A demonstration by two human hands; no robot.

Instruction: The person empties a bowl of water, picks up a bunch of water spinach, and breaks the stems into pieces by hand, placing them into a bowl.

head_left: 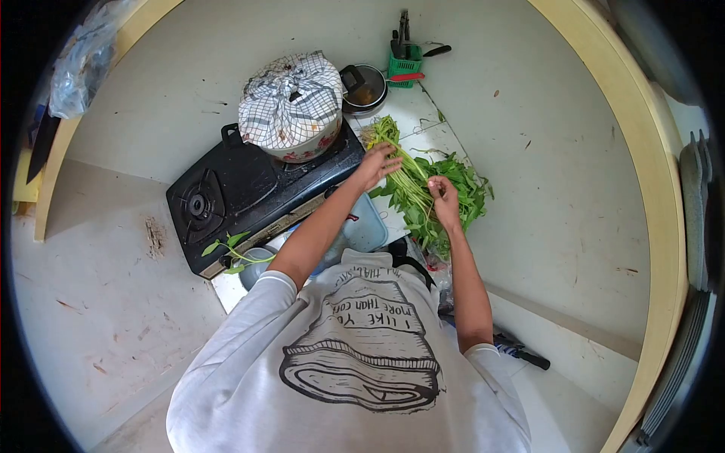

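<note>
A bunch of leafy greens (414, 181) lies on the white surface just beside the right end of the black gas stove (242, 189). Its pale stem ends point toward the far edge and its leaves fan out toward the person. The left hand (377, 162) rests on the stems near their cut ends with its fingers spread flat, pressing rather than closing. The right hand (444, 200) has its grip curled around a few stems at mid-length, where the leaves begin.

The greens look light, limp and easily bruised. The stems are probably the firmer part and the better place to hold, since the leaves would tear or slip.

On the stove stands a pot under a checked cloth (291, 102), with a small lidded pot (365, 87) and a green utensil basket (404, 64) behind it. A blue tub (362, 226) sits at the near edge.

The shirt print (370, 317) reads partly "I LIKE YO… MORE THAN COF…"; the rest is folded away.
</note>
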